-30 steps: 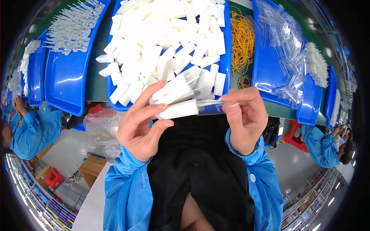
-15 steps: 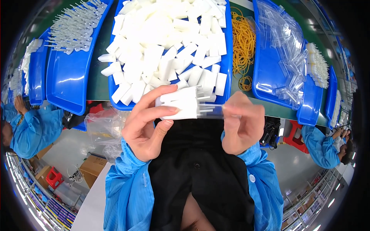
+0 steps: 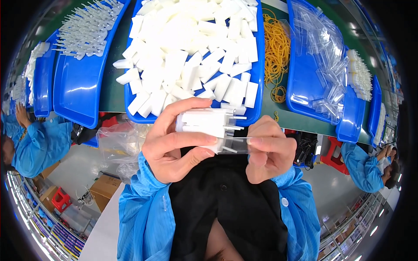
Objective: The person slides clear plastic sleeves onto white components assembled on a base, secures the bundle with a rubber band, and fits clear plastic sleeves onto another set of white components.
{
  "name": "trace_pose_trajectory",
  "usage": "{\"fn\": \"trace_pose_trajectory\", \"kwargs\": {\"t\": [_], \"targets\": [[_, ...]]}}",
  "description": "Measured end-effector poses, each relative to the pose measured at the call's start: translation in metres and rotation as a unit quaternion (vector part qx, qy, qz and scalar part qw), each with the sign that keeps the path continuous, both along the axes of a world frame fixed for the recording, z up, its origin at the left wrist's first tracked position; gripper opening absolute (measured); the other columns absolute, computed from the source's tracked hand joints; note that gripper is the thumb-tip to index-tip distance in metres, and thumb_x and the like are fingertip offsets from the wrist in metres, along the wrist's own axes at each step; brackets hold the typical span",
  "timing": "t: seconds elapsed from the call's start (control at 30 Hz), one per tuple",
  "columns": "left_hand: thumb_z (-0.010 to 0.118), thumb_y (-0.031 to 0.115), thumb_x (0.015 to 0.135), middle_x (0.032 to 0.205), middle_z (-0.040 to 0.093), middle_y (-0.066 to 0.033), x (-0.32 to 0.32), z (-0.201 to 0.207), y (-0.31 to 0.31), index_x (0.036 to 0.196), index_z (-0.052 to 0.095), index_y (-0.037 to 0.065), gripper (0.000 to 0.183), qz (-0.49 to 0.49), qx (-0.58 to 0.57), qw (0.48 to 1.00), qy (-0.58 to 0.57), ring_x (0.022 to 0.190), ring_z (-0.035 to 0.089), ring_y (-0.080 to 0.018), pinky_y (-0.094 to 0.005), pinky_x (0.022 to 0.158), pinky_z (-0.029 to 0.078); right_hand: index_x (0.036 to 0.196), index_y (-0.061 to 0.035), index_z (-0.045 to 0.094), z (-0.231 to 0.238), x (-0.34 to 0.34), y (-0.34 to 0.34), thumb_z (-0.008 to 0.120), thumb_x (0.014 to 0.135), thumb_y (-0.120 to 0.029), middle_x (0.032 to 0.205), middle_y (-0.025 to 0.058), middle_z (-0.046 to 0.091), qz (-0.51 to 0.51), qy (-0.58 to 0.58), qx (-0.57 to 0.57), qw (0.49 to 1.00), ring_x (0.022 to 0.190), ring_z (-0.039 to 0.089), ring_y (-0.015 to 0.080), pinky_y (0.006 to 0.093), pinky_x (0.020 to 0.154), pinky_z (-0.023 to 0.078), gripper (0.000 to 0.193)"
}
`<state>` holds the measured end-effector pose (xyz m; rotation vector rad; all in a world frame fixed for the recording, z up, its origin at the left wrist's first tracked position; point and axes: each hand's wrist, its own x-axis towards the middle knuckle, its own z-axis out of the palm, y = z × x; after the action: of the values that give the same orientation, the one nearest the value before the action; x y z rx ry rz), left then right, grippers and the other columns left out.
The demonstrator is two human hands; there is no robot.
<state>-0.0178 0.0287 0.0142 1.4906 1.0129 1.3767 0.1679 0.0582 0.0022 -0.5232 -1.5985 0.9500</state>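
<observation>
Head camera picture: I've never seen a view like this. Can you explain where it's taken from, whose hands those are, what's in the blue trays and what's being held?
It is a fisheye camera on the worker's head, looking down, so straight edges bend. The left hand grips a bundle of white plastic pieces. The right hand holds a clear sleeve at the bundle's end. Beyond, blue trays hold white blocks, clear droppers and clear sleeves; yellow rubber bands lie between. Other people in blue coats sit at the edges.
</observation>
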Motion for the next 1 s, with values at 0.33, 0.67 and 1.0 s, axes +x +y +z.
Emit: {"fn": "trace_pose_trajectory", "kwargs": {"t": [0.33,0.67,1.0], "targets": [[0.072,-0.003,0.062,0.114,0.050,-0.0227,0.001,0.005,-0.002,0.087,0.067,0.004,0.026,0.038,0.053,0.995,0.072,0.097,0.057,-0.0302,-0.0349,0.076,0.049,0.096,0.0022,0.050,0.000,-0.001,-0.001,0.057,0.081,0.000,0.071,0.0077,0.052,0.083,0.087,-0.130,0.984,0.057,0.042,0.0107,0.0226,0.053,0.032,0.016],[0.071,-0.004,0.064,0.113,0.051,-0.0233,0.005,0.007,-0.004,0.088,0.066,0.004,0.026,0.084,0.049,0.991,0.094,0.097,0.057,-0.0308,-0.0346,0.074,0.050,0.095,0.0024,0.051,0.005,0.000,0.002,0.056,0.079,0.005,0.070,0.0077,0.053,0.069,0.033,-0.117,0.990,0.057,0.042,0.0101,0.0217,0.052,0.032,0.018],[0.063,-0.004,0.075,0.121,0.045,-0.0307,-0.005,-0.002,-0.009,0.110,0.052,-0.008,0.036,0.001,-0.123,0.968,-0.218,0.111,0.050,-0.0360,-0.0393,0.085,0.049,0.093,0.0031,0.053,0.010,0.008,0.011,0.057,0.082,-0.001,0.075,0.0066,0.053,0.009,0.025,-0.202,0.979,0.059,0.041,0.0080,0.0202,0.055,0.032,0.013]]}}
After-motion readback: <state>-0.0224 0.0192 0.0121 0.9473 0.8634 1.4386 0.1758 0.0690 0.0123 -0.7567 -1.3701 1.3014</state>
